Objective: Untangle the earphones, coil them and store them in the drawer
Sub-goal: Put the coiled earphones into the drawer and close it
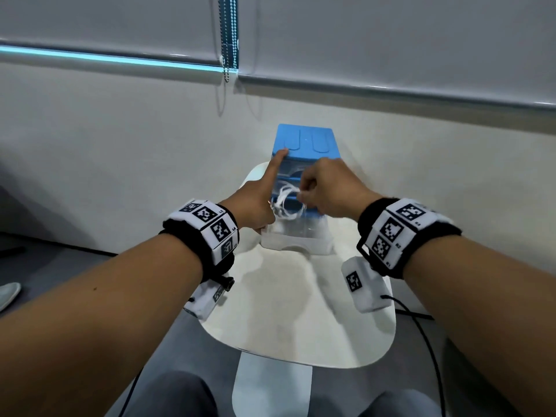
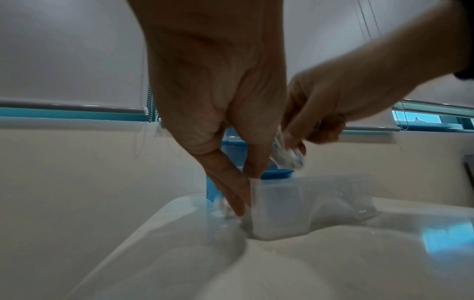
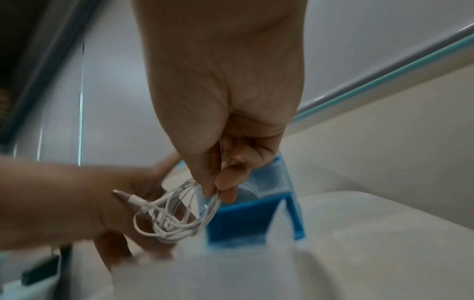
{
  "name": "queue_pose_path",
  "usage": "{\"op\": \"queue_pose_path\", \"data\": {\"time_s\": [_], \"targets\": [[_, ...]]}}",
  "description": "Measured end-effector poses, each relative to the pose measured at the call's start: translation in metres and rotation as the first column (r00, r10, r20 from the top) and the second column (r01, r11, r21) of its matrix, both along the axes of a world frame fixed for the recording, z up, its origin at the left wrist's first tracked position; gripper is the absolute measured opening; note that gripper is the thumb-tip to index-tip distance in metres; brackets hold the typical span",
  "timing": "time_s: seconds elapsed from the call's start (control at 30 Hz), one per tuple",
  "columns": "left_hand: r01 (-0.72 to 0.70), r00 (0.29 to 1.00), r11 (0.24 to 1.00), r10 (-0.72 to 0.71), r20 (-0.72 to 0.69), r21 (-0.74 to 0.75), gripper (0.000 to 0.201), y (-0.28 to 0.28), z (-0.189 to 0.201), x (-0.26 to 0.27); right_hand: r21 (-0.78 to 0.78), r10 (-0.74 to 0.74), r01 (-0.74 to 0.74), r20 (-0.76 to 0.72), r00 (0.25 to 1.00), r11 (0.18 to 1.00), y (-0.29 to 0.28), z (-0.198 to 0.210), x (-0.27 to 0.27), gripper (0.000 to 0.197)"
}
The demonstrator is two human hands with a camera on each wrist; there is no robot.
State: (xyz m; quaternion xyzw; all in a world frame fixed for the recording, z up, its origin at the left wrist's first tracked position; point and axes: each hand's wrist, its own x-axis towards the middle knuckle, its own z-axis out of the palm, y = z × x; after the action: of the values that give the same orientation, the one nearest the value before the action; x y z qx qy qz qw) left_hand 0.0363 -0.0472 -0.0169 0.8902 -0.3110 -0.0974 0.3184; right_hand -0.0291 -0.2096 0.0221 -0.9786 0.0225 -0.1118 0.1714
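Note:
A blue drawer cabinet (image 1: pixel 307 139) stands at the far end of a small white table (image 1: pixel 301 311). Its clear bottom drawer (image 1: pixel 298 236) is pulled out toward me. My right hand (image 1: pixel 304 192) pinches the coiled white earphones (image 1: pixel 287 203) between thumb and fingers, just above the pulled-out drawer. The right wrist view shows the earphones (image 3: pixel 177 215) hanging as a loose coil with the plug sticking out to the left. My left hand (image 1: pixel 264 194) has its index finger stretched onto the cabinet's top edge. In the left wrist view its straight fingers (image 2: pixel 243 182) touch the drawer's (image 2: pixel 307 199) left corner.
A wall with roller blinds and a bead chain (image 1: pixel 227 40) rises right behind the table. My knees are below the table's near edge. Cables trail from both wrist bands down beside the table.

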Motion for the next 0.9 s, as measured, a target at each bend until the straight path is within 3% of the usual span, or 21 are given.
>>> {"op": "queue_pose_path", "data": {"time_s": [0.1, 0.27, 0.4, 0.67, 0.9], "targets": [[-0.001, 1.000, 1.000, 0.002, 0.020, -0.011, 0.125, -0.001, 0.001, -0.003, -0.047, -0.121, 0.116, -0.107, 0.987, 0.992, -0.004, -0.028, 0.008, 0.009], [0.000, 0.999, 1.000, 0.001, 0.049, -0.013, 0.126, -0.001, -0.001, 0.000, -0.106, -0.271, 0.260, -0.116, 0.955, 0.960, -0.005, -0.039, 0.007, 0.015], [-0.002, 0.999, 1.000, 0.002, 0.046, -0.009, 0.127, -0.001, -0.002, 0.002, -0.150, -0.282, 0.266, -0.100, 0.954, 0.952, 0.001, -0.036, 0.003, 0.027], [0.004, 0.999, 1.000, -0.004, 0.046, 0.001, 0.127, -0.001, -0.004, 0.004, -0.209, -0.300, 0.278, -0.082, 0.950, 0.938, 0.006, -0.041, 0.006, 0.021], [-0.004, 1.000, 1.000, 0.004, 0.028, -0.004, 0.129, -0.003, -0.002, 0.001, -0.174, -0.283, 0.255, -0.161, 0.945, 0.951, 0.001, -0.044, 0.005, 0.023]]}}
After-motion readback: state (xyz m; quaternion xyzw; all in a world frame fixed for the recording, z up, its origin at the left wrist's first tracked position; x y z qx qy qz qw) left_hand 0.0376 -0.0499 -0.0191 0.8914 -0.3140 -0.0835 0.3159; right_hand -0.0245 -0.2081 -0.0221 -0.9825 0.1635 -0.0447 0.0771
